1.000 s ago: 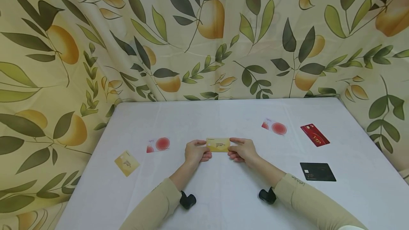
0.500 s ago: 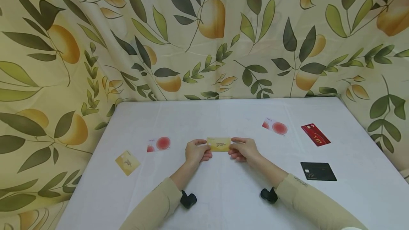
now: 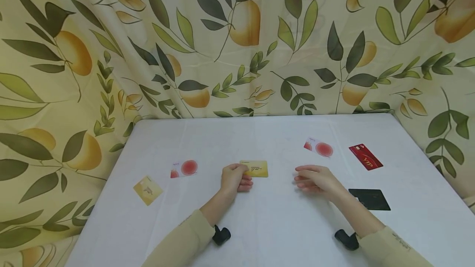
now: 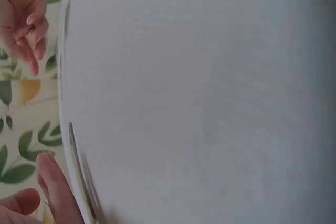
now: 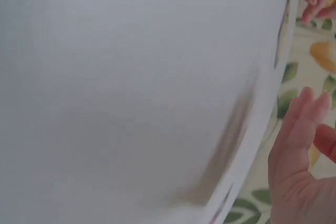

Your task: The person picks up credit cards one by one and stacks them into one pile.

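A gold card lies on the white table in the head view. My left hand reaches over its left end, hiding part of it. In the left wrist view, the thumb and a straight finger stand apart with nothing visible between them; contact with the card cannot be told. To the right, my right hand hovers above the cloth with relaxed fingers, holding nothing. Its forearm partly covers a black VIP card.
A second gold card and a white card with red circle lie on the left. A similar white-and-red card and a red VIP card lie at right. Behind the table hangs a fruit-patterned curtain.
My right hand has let go of the middle gold card and moved right, toward the black card. My left hand has shifted slightly right over the card's left end. The card stays in place.
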`<state>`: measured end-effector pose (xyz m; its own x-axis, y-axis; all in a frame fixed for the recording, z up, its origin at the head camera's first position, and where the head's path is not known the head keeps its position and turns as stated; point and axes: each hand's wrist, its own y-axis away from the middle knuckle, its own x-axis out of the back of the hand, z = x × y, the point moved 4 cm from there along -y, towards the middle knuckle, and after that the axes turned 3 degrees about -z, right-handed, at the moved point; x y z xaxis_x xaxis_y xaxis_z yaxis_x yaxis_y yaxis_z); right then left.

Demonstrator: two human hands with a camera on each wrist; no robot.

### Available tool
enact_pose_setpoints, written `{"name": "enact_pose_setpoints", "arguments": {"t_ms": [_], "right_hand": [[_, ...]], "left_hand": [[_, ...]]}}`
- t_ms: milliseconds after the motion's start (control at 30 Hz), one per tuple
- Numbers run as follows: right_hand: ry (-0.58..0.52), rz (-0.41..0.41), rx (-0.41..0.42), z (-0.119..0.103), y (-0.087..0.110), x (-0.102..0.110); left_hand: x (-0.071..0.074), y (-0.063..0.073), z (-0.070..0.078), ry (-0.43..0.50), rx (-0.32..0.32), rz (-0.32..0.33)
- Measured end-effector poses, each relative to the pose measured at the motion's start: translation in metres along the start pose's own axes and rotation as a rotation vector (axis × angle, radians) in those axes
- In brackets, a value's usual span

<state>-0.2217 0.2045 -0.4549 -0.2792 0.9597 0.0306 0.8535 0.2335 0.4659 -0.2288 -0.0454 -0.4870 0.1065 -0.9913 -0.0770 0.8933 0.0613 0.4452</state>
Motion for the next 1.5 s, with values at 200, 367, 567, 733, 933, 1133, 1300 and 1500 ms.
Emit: {"name": "enact_pose_setpoints", "arguments": {"t_ms": [200, 367, 567, 733, 933, 1133, 1300, 1500], "right_hand": [[-0.064, 0.002, 0.000, 0.010, 0.019, 0.033], [-0.061, -0.008, 0.001, 0.017, 0.033, 0.065], [-0.008, -0.001, -0.002, 0.026, 0.050, 0.100], [0.019, 0.020, 0.012, 0.036, 0.062, 0.127], [-0.030, 0.024, -0.010, 0.049, 0.074, 0.154], [-0.109, 0.038, -0.027, 0.061, 0.082, 0.174], [-0.121, 0.069, -0.053, 0.073, 0.087, 0.186], [0.005, 0.114, -0.121, 0.077, 0.093, 0.198]], "left_hand": [[-0.030, 0.011, -0.006, 0.033, 0.053, -0.134], [-0.060, 0.018, -0.012, 0.061, 0.125, -0.205], [-0.092, 0.027, -0.021, 0.144, 0.197, -0.287], [-0.113, 0.032, -0.026, 0.186, 0.248, -0.344], [-0.133, 0.034, -0.032, 0.219, 0.287, -0.382], [-0.155, 0.038, -0.040, 0.222, 0.303, -0.419], [-0.172, 0.044, -0.044, 0.232, 0.311, -0.456], [-0.192, 0.048, -0.049, 0.229, 0.341, -0.533]]}}
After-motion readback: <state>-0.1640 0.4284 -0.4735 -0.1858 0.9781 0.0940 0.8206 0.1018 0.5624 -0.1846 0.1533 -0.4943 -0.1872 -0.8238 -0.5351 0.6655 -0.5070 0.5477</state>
